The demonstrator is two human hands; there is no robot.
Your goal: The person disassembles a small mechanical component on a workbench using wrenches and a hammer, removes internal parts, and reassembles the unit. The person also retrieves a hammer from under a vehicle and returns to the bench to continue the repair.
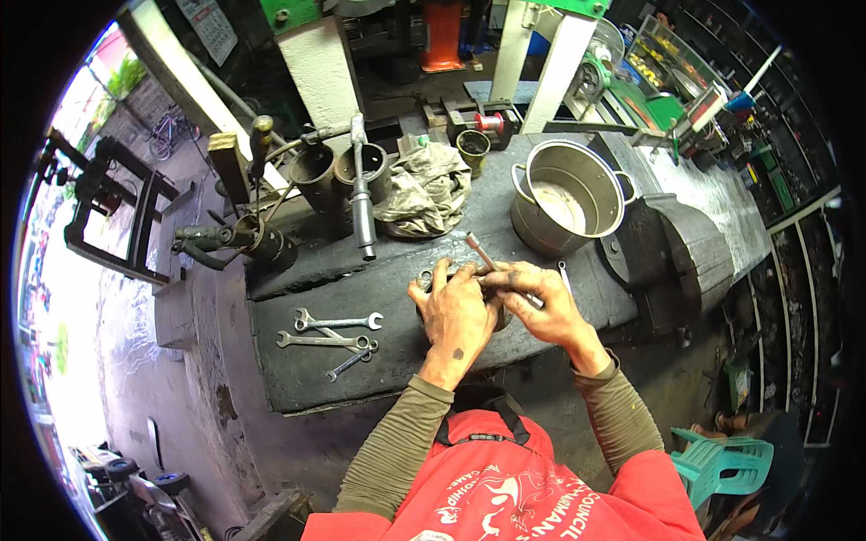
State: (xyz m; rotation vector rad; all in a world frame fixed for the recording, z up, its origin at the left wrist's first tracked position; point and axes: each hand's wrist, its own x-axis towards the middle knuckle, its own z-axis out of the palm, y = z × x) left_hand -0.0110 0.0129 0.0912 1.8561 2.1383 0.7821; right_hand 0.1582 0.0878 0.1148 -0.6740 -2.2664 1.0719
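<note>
Rod [478, 245] gripped, work mid-course

We see the rod at frame centre, pinched in the right hand's [552, 305] curled fingers. The left hand [457, 311] arches over a mostly hidden metal piece [425, 279]; we cannot tell how firmly it grips. Work looks unfinished; how much remains, we cannot judge. Three wrenches [325, 342] lie unheld at centre left on the counter [397, 288]; a pot [541, 230] stands upper right.

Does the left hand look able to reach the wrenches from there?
Likely yes: the wrenches lie left of the left hand, with only bench top visible between, though that hand looks busy beside the right hand.
</note>
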